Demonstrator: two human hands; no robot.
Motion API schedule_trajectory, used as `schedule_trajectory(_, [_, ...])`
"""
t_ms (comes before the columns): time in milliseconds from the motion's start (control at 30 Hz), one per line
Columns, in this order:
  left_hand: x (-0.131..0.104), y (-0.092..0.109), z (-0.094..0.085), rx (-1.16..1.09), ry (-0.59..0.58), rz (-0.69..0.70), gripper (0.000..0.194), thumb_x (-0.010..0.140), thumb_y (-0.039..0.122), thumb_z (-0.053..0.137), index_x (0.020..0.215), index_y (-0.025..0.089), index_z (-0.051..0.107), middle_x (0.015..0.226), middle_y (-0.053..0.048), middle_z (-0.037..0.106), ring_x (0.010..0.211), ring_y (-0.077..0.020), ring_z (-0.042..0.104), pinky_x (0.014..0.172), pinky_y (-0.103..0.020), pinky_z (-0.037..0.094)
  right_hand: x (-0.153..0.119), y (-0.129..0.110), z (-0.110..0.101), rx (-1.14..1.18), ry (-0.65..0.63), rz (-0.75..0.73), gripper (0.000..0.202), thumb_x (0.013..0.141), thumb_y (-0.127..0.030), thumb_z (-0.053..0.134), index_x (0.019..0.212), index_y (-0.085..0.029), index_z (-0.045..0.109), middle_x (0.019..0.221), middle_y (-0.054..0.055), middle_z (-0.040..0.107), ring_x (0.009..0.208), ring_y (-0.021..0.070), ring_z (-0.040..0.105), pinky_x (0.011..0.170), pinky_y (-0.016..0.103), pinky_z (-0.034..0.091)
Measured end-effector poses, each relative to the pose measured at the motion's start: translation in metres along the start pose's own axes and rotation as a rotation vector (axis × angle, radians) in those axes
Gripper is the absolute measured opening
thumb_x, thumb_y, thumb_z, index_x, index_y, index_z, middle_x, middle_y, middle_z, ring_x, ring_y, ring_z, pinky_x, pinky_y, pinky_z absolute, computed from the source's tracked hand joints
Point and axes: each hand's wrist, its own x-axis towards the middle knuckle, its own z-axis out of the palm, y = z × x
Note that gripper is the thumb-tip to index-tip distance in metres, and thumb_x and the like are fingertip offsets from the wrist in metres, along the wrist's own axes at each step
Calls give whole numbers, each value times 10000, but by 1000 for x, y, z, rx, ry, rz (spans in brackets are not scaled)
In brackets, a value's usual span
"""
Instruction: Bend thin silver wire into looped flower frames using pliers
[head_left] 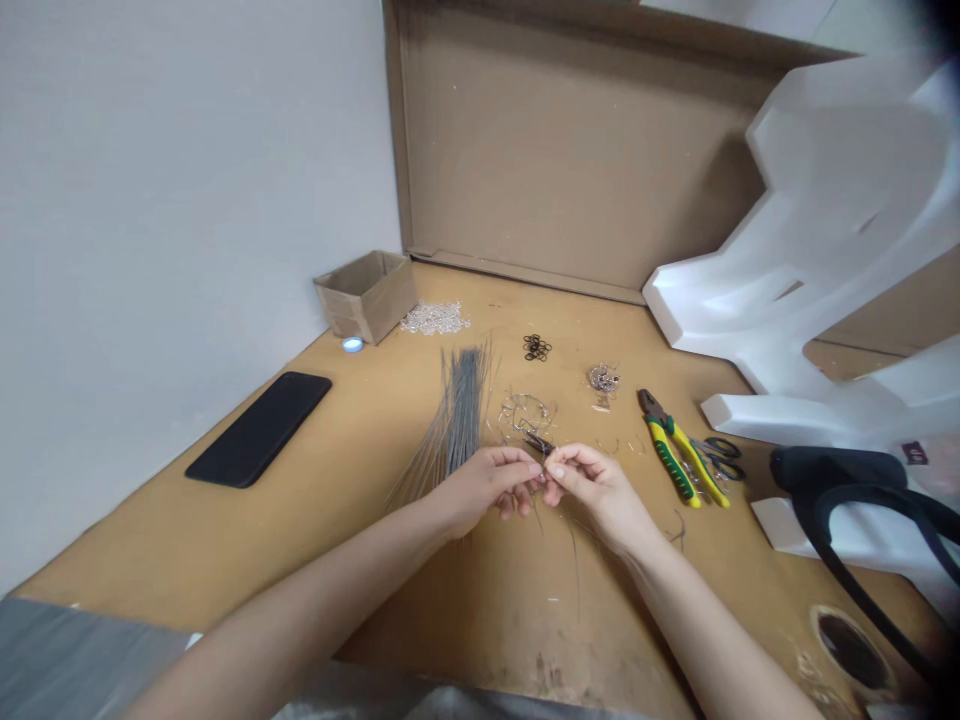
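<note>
"Grey wire: where is it held?" asks one.

"Near the middle of the near edge," the other answers. "The left hand (499,485) and right hand (592,485) meet there, thumbs and forefingers narrowed on a small wire piece (541,474); its exact shape is too small to tell."

"And room to move?"

"Bare tabletop (300,545) opens between the left arm and the phone (259,430), which lies by the left edge. Toward the right edge, pliers (655,408) and scissors (718,456) crowd together. Cardboard (525,160) stands along the far edge."

"How many of each?"

"One phone, one pair of scissors, one open box (386,300) at the far left corner, one heap of clear beads (436,318) beside it, one cluster of black rings (537,348), one wire bundle (463,410); its strands are too fine to count."
</note>
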Motion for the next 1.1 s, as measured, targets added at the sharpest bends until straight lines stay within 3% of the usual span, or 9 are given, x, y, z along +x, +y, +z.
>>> schedule_trajectory(367, [0,4,-2,6,-28,-61,197,664,312,650,674,124,593,593,2,617,441,-61,530,364,-155,306,0,3,1,113,-49,45,158,724,-320,663,770,-181,604,645,-22,602,549,96,576,578,237,459])
schedule_trajectory(533, [-1,3,-1,13,-55,-25,192,683,312,632,673,122,598,611,-11,629,452,-73,551,375,-159,341,-1,3,-3,180,-99,114,148,735,-310,656,759,-175,600,688,-21,593,551,85,568,570,226,444])
schedule_trajectory(1100, [-2,-1,0,-81,-104,-36,210,627,283,702,663,109,589,591,-26,647,502,-113,604,527,-232,476,-2,2,-6,188,-171,121,130,756,-266,648,774,-148,596,636,-9,601,561,94,581,557,218,430])
